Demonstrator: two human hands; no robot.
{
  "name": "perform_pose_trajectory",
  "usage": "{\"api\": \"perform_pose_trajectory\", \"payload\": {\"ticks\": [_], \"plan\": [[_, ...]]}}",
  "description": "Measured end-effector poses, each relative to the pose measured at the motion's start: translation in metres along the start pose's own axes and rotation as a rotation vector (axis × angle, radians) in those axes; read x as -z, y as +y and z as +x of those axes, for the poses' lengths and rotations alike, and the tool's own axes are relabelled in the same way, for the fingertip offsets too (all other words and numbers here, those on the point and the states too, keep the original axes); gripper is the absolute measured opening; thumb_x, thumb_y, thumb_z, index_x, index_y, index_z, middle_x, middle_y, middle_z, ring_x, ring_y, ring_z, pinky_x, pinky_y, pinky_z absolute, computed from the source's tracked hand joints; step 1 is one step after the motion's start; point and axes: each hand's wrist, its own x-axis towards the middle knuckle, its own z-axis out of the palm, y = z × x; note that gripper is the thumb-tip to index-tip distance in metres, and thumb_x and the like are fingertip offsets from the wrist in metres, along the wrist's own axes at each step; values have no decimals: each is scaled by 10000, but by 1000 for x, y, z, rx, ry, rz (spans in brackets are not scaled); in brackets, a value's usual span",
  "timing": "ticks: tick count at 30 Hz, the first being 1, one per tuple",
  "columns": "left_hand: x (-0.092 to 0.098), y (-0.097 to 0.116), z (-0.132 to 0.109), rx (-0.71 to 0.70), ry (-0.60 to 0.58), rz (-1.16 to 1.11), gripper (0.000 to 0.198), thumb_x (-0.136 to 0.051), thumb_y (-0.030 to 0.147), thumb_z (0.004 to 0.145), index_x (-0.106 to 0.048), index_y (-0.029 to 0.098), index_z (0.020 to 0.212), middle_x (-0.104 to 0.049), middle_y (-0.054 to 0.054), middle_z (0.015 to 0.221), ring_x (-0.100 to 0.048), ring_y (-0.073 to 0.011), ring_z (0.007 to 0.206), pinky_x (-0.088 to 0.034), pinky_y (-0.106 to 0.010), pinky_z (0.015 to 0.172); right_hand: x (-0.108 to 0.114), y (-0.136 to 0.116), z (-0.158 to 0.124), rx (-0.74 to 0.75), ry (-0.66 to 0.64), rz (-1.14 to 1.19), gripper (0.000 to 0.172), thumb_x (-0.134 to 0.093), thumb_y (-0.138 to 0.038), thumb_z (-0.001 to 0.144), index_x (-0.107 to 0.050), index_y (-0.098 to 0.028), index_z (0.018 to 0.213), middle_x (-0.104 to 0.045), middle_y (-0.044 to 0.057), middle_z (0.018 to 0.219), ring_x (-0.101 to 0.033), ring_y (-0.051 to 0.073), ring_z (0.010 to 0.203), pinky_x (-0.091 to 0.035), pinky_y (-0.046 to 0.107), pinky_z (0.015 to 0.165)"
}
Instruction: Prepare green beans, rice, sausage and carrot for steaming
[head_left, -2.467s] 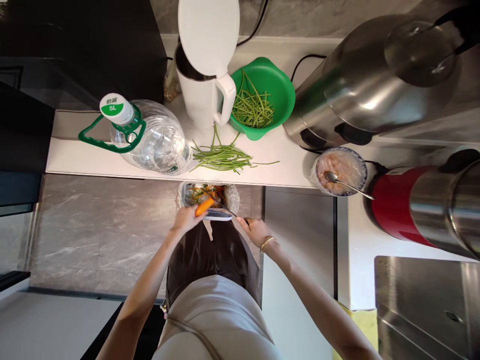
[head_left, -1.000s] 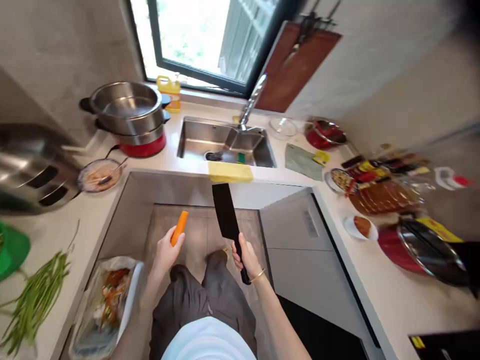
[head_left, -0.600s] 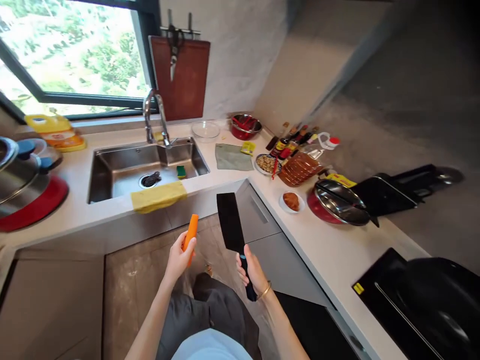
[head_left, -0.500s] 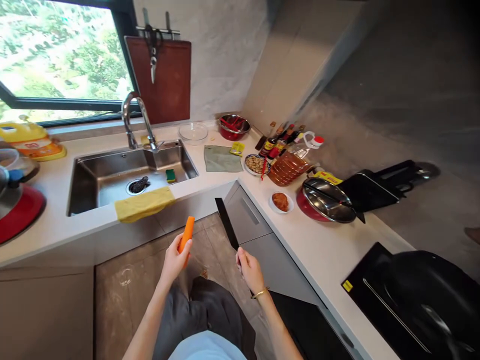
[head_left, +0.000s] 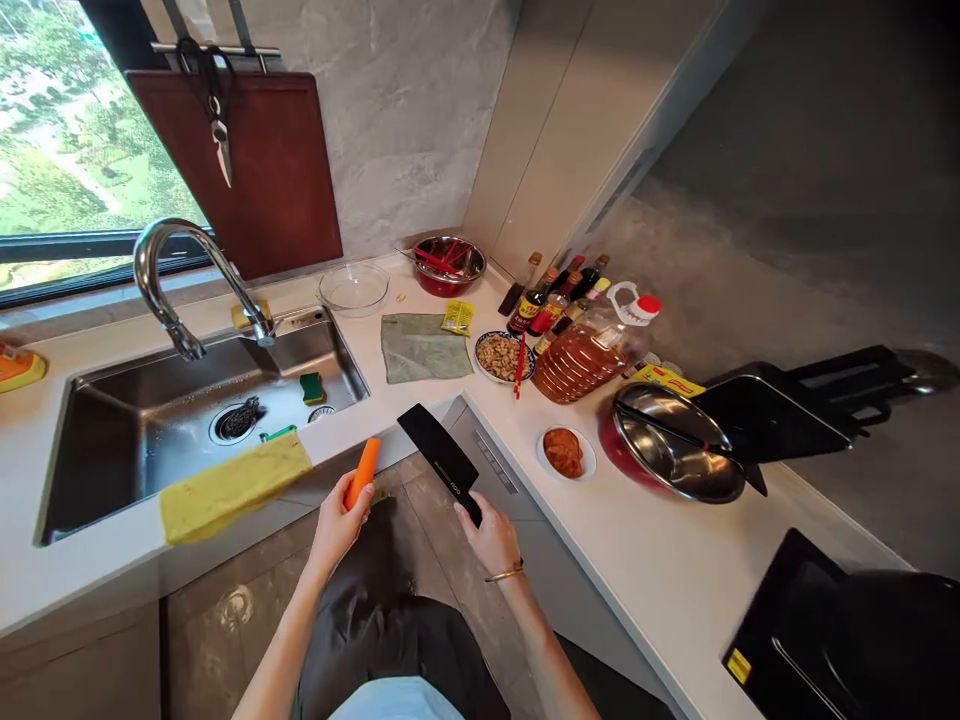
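My left hand (head_left: 341, 515) is closed around a carrot (head_left: 364, 470), whose blunt orange end points up and away from me. The black kitchen knife (head_left: 439, 447) is in my right hand (head_left: 491, 538), gripped by its handle. Its broad blade slants up and to the left with the flat side facing me, pale lettering near the handle. Both hands are in the air before the counter corner, and the blade is apart from the carrot.
Left is a sink (head_left: 169, 400) with a yellow cloth (head_left: 236, 487) over its front edge. A green cloth (head_left: 427, 350), a plate of nuts (head_left: 501, 357), bottles, an oil jug (head_left: 581, 355), a bowl of reddish-brown food (head_left: 562, 453) and a red pot (head_left: 637, 450) line the counter.
The view has moved closer to the counter corner. My right hand has turned the knife from edge-on so its flat side shows. The carrot stays in my left hand.
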Motion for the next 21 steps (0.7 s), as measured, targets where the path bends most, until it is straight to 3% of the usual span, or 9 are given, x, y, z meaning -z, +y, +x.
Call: {"api": "perform_pose_trajectory", "payload": {"ticks": [5,11,15,21], "plan": [[2,24,85,-88,28,95,523,-568,557,789,-617,148,1113,-668,-46,829,-600,-187,668,-475,-296,633,1,-15,81,-37,-11,-70,389,-479,-438,912,-636,-194,1172,-726,91,1043,-701,226,886,-514,299,759],[14,47,169,-115,37,100,556,-585,562,777,-606,140,1138,-659,-80,926,-608,-197,719,-495,-308,639,0,-31,166,-64,-46,-107,385,-487,-415,919,-624,-195,1203,-686,95,1153,-670,231,1000,-504,303,811],[21,51,198,-71,48,110,568,-596,584,763,-605,145,1123,-634,-49,803,-599,-183,642,-466,-281,558,-5,-39,231,24,-110,-137,359,-511,-385,913,-636,-203,1196,-689,104,1105,-663,238,981,-497,312,789],[19,47,207,30,100,91,570,-580,592,780,-579,145,1133,-620,-35,790,-606,-169,609,-478,-288,589,-19,-45,315,180,-145,-138,317,-551,-343,900,-659,-227,1175,-677,100,1103,-625,229,1017,-472,298,832]]}}
